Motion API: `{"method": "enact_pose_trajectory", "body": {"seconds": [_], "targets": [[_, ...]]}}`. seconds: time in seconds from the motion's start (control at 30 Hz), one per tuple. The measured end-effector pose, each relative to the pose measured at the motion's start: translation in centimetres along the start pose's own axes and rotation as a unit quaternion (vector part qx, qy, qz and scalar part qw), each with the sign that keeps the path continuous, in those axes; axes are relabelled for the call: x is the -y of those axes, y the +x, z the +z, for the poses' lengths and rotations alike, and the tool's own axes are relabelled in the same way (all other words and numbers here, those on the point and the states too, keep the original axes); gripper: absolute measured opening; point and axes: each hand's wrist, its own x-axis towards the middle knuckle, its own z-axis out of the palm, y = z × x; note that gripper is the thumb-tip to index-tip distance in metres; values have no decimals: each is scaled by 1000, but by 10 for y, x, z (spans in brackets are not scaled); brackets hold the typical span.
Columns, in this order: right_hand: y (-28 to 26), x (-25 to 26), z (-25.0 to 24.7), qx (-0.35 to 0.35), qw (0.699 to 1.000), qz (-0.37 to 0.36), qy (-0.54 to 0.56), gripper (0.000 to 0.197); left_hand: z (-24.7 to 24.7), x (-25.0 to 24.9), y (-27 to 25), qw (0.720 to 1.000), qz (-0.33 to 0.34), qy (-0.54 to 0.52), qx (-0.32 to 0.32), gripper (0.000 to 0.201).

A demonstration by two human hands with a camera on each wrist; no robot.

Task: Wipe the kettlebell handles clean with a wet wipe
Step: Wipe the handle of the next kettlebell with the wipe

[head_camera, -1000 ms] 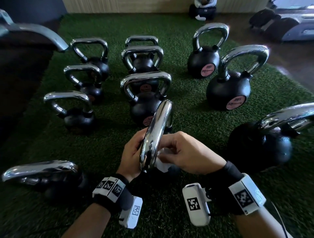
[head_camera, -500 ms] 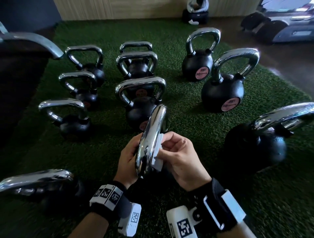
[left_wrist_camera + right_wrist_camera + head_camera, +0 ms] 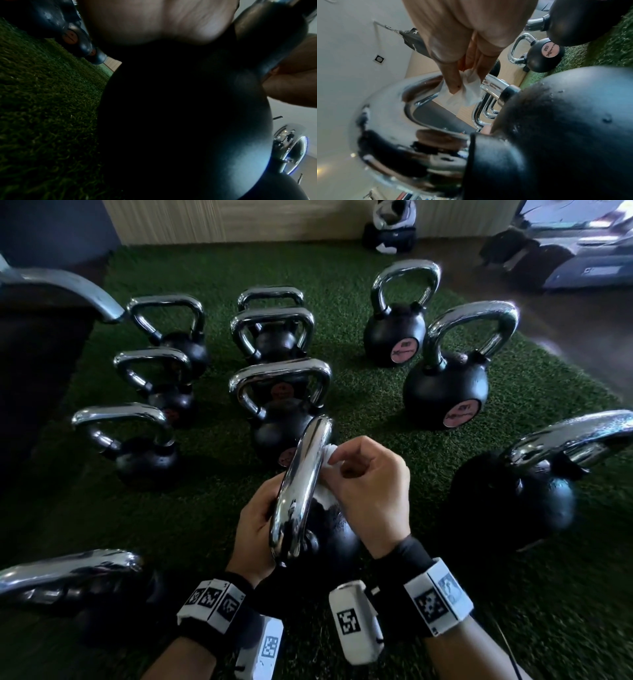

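A black kettlebell (image 3: 329,529) with a chrome handle (image 3: 301,484) stands on the turf just in front of me. My left hand (image 3: 257,522) grips the handle's near left side. My right hand (image 3: 370,491) pinches a white wet wipe (image 3: 327,455) and presses it against the handle's right side near the top. In the right wrist view the fingers (image 3: 453,75) hold the wet wipe (image 3: 467,92) on the chrome handle (image 3: 388,115). The left wrist view shows mostly the dark kettlebell (image 3: 180,121) and my palm (image 3: 154,20).
Several more kettlebells stand on the green turf (image 3: 394,412): rows ahead (image 3: 277,344), two with pink labels (image 3: 445,392) at right, one close right (image 3: 513,501), one close left (image 3: 75,583). A dark bench (image 3: 37,354) lies left. Wooden floor and equipment sit at far right.
My right hand has slid the wipe up along the handle's right side, from near its lower part toward the top. The left hand keeps its grip.
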Motion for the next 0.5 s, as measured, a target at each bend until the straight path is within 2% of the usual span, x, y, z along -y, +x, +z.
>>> {"method": "enact_pose_trajectory", "body": {"seconds": [0.1, 0.2, 0.23, 0.3, 0.4, 0.5], "targets": [[15, 0, 0, -36, 999, 2, -21, 27, -1, 0, -2, 999, -11, 41, 32, 40], [27, -1, 0, -53, 998, 27, -37, 24, 2, 0, -1, 999, 23, 13, 24, 74], [28, -1, 1, -55, 997, 32, -51, 23, 2, -1, -2, 999, 24, 4, 43, 76], [31, -4, 3, -64, 994, 45, -78, 24, 0, 7, -1, 998, 24, 36, 36, 79], [32, -9, 6, -71, 989, 72, -105, 29, 1, 5, 0, 999, 12, 33, 13, 56], [33, -8, 9, -74, 988, 60, -122, 31, 1, 7, 3, 999, 8, 38, 3, 40]]}}
